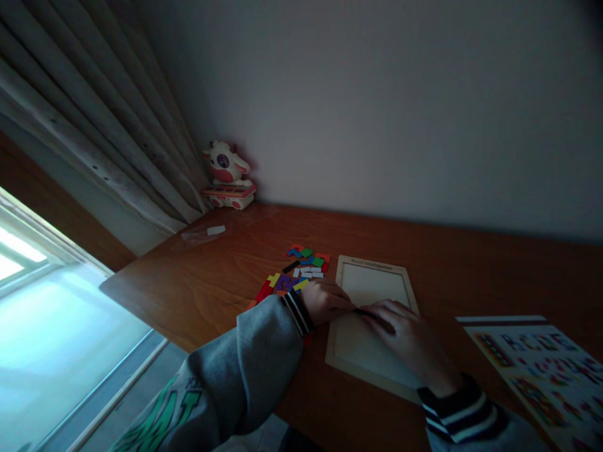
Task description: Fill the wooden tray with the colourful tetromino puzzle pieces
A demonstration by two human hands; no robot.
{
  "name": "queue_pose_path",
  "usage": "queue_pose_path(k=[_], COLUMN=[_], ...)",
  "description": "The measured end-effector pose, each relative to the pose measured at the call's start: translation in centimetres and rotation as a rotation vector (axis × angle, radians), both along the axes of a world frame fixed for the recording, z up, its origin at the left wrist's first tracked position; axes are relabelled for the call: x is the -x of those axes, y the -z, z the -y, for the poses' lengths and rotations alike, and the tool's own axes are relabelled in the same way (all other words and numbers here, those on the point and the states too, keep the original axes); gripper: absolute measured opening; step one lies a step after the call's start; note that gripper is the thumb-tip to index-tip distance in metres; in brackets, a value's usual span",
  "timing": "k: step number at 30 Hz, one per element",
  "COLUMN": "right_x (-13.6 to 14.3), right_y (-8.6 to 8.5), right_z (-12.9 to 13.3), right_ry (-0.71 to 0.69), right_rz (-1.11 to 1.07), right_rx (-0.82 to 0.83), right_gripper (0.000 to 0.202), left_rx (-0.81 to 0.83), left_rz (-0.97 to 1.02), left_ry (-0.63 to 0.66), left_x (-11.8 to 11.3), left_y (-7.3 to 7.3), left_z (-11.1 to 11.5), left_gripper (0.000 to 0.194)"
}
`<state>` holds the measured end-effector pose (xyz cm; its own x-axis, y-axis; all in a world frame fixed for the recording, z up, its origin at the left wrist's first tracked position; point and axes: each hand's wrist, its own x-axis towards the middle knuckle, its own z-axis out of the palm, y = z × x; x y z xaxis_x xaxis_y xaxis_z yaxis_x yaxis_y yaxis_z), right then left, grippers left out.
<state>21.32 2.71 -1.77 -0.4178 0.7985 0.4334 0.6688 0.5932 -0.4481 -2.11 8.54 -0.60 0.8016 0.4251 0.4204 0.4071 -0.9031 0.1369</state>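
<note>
Over a pale wooden puzzle frame point(377, 262), my left hand point(327, 300) and my right hand point(405, 329) meet near the middle. Both are closed on a thin black piece point(372, 314) that spans between their fingertips. The light inner area of the frame shows around the hands. Loose coloured puzzle pieces point(306, 263) in red, blue, green, yellow, purple, white and black lie on the table to the left of the frame. My left forearm hides part of that group.
A printed sheet point(541, 351) with colourful figures lies at the right. At the back left sits a toy cow with a keyboard point(230, 182). A plastic wrapper point(198, 235) with a white piece is near it. The wooden table point(211, 276) borders a window at left.
</note>
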Motion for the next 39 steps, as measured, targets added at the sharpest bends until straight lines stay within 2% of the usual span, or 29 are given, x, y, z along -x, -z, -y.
queue_pose_path(k=[8,12,14,17,20,22,26,30,35,39], right_x=[0.2,0.2,0.1,0.1,0.1,0.1,0.1,0.1,0.1,0.2], right_y=[-0.5,-0.5,-0.6,-0.7,-0.6,-0.5,-0.3,-0.4,-0.5,-0.6], right_z=[0.2,0.2,0.2,0.3,0.2,0.2,0.1,0.2,0.2,0.3], right_ry=[0.028,0.090,0.131,0.156,0.145,0.132,0.116,0.114,0.112,0.118], right_rz=[0.013,-0.023,-0.057,-0.092,-0.099,-0.096,-0.099,-0.108,-0.125,-0.124], right_rx=[0.011,0.024,0.029,0.038,0.037,0.044,0.056,0.054,0.036,0.032], right_gripper=[0.021,0.021,0.022,0.025,0.025,0.024,0.023,0.023,0.025,0.026], left_rx=[0.050,-0.024,-0.066,-0.035,0.099,0.166,0.239,0.259,0.231,0.197], left_rz=[0.032,0.030,0.029,-0.062,-0.207,-0.254,-0.284,-0.282,-0.246,-0.215], left_ry=[-0.025,-0.117,-0.248,-0.596,-0.913,-0.995,-1.050,-1.049,-0.985,-0.894], left_x=[-0.3,0.2,0.8,2.2,3.7,4.4,5.0,5.0,5.1,4.6], left_y=[-0.4,-1.4,-2.3,-3.5,-3.7,-3.5,-3.1,-3.7,-4.1,-3.7], left_z=[0.5,0.6,0.5,0.0,-0.6,-0.9,-1.2,-1.2,-1.0,-1.1], left_gripper=[0.027,0.034,0.035,0.028,0.026,0.021,0.018,0.020,0.033,0.030])
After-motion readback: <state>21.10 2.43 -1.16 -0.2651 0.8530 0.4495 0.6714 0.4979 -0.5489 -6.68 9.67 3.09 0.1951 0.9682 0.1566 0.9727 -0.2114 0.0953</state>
